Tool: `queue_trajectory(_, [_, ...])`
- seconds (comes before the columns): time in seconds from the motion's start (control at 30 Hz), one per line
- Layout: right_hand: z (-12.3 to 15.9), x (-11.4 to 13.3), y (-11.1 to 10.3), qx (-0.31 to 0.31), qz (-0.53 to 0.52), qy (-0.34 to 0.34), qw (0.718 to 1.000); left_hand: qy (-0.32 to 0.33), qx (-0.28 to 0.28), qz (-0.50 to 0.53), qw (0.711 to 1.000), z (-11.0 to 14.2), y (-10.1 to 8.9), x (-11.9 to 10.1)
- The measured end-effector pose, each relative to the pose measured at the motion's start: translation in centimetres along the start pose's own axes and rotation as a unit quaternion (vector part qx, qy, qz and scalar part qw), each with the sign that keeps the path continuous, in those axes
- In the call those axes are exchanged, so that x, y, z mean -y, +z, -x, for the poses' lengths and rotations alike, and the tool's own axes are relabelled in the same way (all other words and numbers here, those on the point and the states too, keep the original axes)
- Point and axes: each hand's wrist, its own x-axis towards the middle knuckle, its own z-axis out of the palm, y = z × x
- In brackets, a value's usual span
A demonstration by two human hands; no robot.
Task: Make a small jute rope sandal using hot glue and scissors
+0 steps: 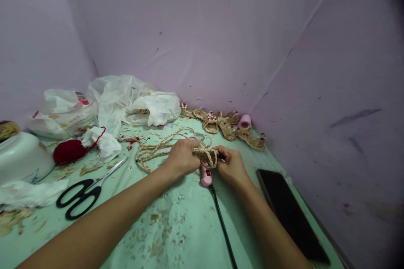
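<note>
My left hand (184, 156) and my right hand (232, 167) hold a small woven straw slipper (206, 154) between them, fingers closed on its two ends. A loop of braided straw cord stands out from its near side. From the slipper's left, a long straw braid (148, 156) lies in loose coils on the table, partly behind my left hand. Just below the slipper is the pink handle of what looks like a glue gun (206, 176), with a switch and a black cable (222, 218) running toward me. Its front part is hidden by my hands and the slipper.
Several small straw slippers with red and white beads (227, 128) lie along the wall, beside a pink roll (245, 122). Black-handled scissors (83, 197), red yarn (70, 152), a white bowl (25, 157) and plastic bags (126, 101) occupy the left. A phone (290, 214) lies right.
</note>
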Motion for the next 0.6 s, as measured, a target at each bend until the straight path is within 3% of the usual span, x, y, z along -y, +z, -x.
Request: queue_trajectory(0.6, [-0.06, 0.41, 0.04, -0.002, 0.061, -0.002, 0.998, -0.030, -0.001, -0.043, 0.999, -0.03, 0.19, -0.07])
